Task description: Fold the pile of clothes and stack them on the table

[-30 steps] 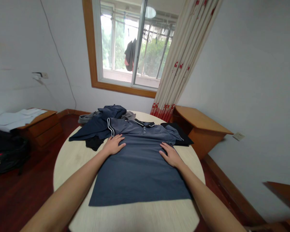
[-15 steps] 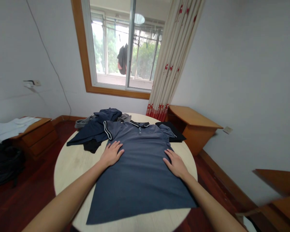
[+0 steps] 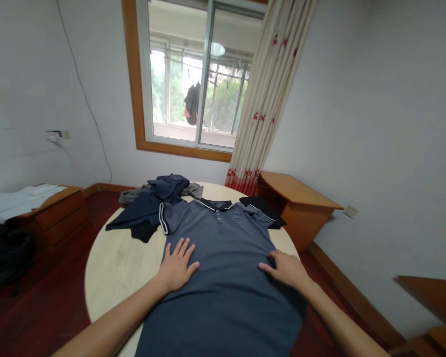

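Note:
A dark grey polo shirt [image 3: 223, 277] lies face up on the round table [image 3: 115, 267], its black collar toward the window and its hem toward me. White stripes edge its black collar and sleeve cuff. My left hand [image 3: 176, 265] rests flat near the shirt's left side, fingers spread. At the opposite side edge is my right hand [image 3: 288, 267], thumb apart from the bent fingers on the cloth; its other fingertips are partly hidden. Soft folds cross the fabric between both hands.
A heap of navy and grey clothes [image 3: 152, 198] lies at the table's back left. Folded black cloth [image 3: 278, 216] sits by the right sleeve. Beyond stands a wooden desk [image 3: 301, 191]; a drawer cabinet [image 3: 61, 213] is at left. A curtain [image 3: 258, 109] hangs beside the window.
Both hands have come nearer to me along the shirt, and the right fingers have bent at its edge. The shirt's hem has dropped out of view. The camera view has tilted up slightly.

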Tool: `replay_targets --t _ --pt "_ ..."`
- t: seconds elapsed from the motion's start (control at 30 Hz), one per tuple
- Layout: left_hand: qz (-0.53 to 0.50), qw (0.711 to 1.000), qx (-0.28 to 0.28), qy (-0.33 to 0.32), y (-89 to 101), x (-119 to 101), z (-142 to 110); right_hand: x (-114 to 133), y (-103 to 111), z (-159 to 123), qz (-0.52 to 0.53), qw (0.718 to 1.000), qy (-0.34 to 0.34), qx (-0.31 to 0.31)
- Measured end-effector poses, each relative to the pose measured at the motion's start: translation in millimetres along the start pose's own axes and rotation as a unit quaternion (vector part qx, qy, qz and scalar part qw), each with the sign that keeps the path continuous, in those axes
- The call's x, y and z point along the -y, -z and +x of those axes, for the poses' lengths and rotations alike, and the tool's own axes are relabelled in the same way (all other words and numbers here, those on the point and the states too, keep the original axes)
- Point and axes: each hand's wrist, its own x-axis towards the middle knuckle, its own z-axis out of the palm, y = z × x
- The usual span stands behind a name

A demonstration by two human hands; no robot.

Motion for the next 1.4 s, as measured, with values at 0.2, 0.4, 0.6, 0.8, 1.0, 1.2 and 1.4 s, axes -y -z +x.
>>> replay_targets --t 0.2,0.4,0.6,0.8,1.0,1.2,1.4 --pt "-0.009 0.999 0.031 0.016 -4.2 -15.2 -23.5 -12.1 8.9 102.6 0.083 0.991 -0.028 -0.097" --pt "0.008 0.999 0.048 0.019 33.4 -18.8 -10.8 -45.2 4.7 196.3 0.118 0.986 -0.094 -0.075" --pt "0.087 0.988 -0.078 0.106 72.8 48.5 81.6 -59.4 -11.7 241.4 0.128 0.983 -0.121 -0.054" --pt "0.031 0.985 -0.01 0.17 58.8 109.8 137.8 -58.7 -8.9 255.9 0.217 0.971 -0.099 -0.028" --pt "0.025 0.98 0.04 0.194 58.6 113.9 165.7 -72.9 10.3 252.0 0.358 0.919 -0.051 -0.158" --pt "0.019 0.971 -0.07 0.227 84.2 126.8 169.8 -107.8 5.2 231.8 0.251 0.923 -0.206 -0.208" --pt "0.094 0.962 -0.085 0.241 81.0 110.2 155.1 -73.3 -1.8 201.1 0.048 0.957 -0.215 -0.19"
